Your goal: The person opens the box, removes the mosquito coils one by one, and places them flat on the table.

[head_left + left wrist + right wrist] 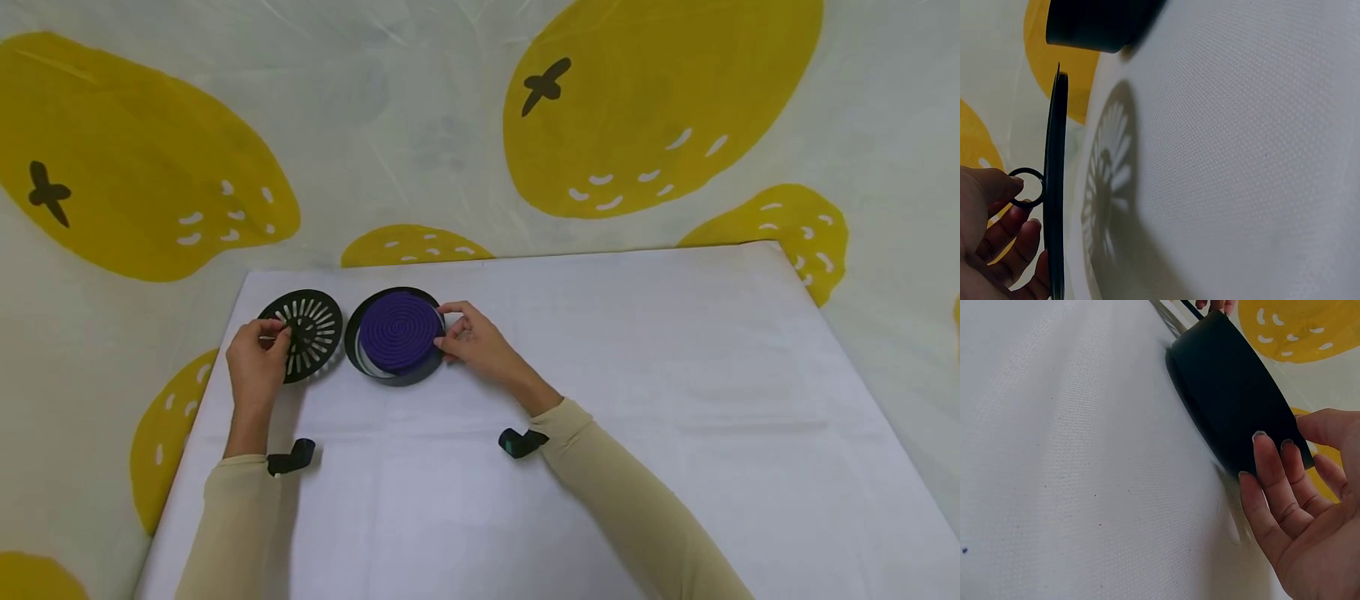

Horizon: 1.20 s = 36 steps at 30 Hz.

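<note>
In the head view, a dark round tin [405, 379] stands at the table's back left with a purple spiral mosquito coil [401, 332] in it. My left hand [255, 358] pinches the small ring handle [1027, 204] of the black slotted lid [324, 327]. The left wrist view has the lid raised off the cloth, its slotted shadow beneath. My right hand [480, 346] grips the tin's right side. Seen from the right wrist, its thumb is at the rim and the fingertips [1266, 447] rest against the outer wall.
White cloth [637, 375] covers the table. Behind it hangs a pale sheet with large yellow fruit prints [660, 108]. A dark wrist camera [292, 457] is on the left wrist, another camera [521, 442] on the right.
</note>
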Each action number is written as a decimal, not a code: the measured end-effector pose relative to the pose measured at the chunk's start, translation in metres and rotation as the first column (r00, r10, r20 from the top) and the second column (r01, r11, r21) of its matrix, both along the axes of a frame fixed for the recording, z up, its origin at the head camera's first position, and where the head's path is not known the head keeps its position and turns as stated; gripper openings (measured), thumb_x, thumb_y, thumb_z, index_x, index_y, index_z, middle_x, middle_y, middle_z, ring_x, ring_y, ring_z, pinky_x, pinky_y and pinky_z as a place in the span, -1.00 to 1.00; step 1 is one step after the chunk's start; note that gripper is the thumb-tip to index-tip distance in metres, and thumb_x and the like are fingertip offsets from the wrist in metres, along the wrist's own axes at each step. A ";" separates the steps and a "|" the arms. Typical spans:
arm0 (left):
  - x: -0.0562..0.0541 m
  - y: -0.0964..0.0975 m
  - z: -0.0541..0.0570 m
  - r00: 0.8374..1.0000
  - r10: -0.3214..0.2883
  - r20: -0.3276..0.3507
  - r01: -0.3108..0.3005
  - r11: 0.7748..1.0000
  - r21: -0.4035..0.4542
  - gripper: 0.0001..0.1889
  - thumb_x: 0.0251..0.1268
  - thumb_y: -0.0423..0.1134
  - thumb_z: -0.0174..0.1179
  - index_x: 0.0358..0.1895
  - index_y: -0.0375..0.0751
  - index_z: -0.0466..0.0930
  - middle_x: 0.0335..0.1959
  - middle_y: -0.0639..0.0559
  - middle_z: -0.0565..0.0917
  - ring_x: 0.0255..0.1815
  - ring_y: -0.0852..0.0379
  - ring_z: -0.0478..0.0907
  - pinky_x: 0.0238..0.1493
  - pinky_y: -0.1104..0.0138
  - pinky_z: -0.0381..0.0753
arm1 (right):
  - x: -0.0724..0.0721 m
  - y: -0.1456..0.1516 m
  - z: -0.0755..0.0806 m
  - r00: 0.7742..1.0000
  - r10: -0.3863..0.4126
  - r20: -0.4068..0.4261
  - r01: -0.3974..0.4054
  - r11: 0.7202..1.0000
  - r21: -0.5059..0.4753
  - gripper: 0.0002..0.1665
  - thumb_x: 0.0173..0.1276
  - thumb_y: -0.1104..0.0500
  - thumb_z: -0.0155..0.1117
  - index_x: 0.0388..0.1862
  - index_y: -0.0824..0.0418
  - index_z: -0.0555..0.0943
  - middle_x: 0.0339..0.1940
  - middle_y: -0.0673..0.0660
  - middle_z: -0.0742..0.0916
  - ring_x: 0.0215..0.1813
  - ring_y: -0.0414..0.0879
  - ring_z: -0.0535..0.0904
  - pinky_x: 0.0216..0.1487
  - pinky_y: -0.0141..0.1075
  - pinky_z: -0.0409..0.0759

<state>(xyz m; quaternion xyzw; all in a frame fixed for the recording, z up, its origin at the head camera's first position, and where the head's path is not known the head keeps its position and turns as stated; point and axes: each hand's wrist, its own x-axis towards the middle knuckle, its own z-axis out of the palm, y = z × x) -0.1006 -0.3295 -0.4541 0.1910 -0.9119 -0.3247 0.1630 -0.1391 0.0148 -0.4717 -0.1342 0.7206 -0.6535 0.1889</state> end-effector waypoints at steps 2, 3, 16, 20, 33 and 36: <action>-0.001 0.000 0.000 1.000 -0.002 0.003 0.002 1.000 0.003 -0.75 0.49 -0.20 0.20 0.02 -0.32 0.62 -0.02 -0.21 0.62 -0.06 -0.09 0.58 -0.04 0.32 0.57 | 0.000 0.000 0.000 1.000 0.001 -0.002 -0.001 1.000 -0.009 -0.37 0.41 0.30 0.34 0.42 0.17 0.38 -0.26 0.17 0.62 -0.21 0.29 0.70 -0.12 -0.03 0.73; -0.001 0.000 0.000 1.000 -0.003 0.006 0.003 1.000 0.005 -0.75 0.49 -0.21 0.20 0.02 -0.32 0.62 -0.02 -0.22 0.61 -0.05 -0.09 0.57 -0.04 0.31 0.56 | 0.000 0.000 -0.001 1.000 0.002 -0.003 -0.002 1.000 -0.011 -0.37 0.41 0.30 0.34 0.42 0.17 0.38 -0.26 0.18 0.62 -0.21 0.29 0.70 -0.12 -0.02 0.73; -0.007 -0.009 0.001 0.994 -0.106 0.029 0.107 0.993 -0.040 -0.80 0.43 -0.30 0.26 -0.04 -0.39 0.66 -0.06 -0.27 0.58 -0.08 -0.18 0.60 -0.13 0.47 0.46 | -0.001 0.001 0.000 1.000 0.015 -0.015 -0.016 1.000 -0.021 -0.35 0.40 0.30 0.34 0.42 0.18 0.37 -0.27 0.18 0.62 -0.24 0.26 0.70 -0.14 -0.04 0.73; -0.008 -0.013 -0.002 0.989 -0.135 0.057 0.138 0.989 -0.049 -0.79 0.44 -0.31 0.24 -0.03 -0.42 0.65 -0.05 -0.31 0.55 -0.03 -0.24 0.61 -0.02 0.17 0.59 | -0.001 0.001 -0.001 1.000 0.013 -0.015 -0.014 1.000 -0.011 -0.35 0.39 0.30 0.35 0.41 0.15 0.38 -0.26 0.18 0.62 -0.23 0.26 0.70 -0.15 -0.08 0.74; 0.004 -0.003 0.007 0.977 -0.171 0.124 0.177 0.983 -0.039 -0.69 0.48 -0.31 0.17 0.14 -0.45 0.57 0.10 -0.40 0.44 0.07 -0.34 0.58 0.11 -0.10 0.60 | -0.002 0.001 0.001 1.000 0.023 -0.005 -0.023 1.000 -0.007 -0.37 0.39 0.30 0.35 0.40 0.16 0.38 -0.26 0.19 0.63 -0.21 0.31 0.70 -0.11 0.01 0.73; 0.010 0.006 0.012 0.972 -0.212 0.101 0.217 0.975 -0.043 -0.69 0.47 -0.31 0.18 0.15 -0.44 0.58 0.12 -0.40 0.45 0.03 -0.31 0.56 -0.01 -0.01 0.62 | -0.001 0.001 0.002 1.000 0.024 0.001 -0.024 1.000 -0.012 -0.36 0.39 0.31 0.35 0.40 0.16 0.38 -0.26 0.18 0.62 -0.20 0.32 0.69 -0.09 0.03 0.73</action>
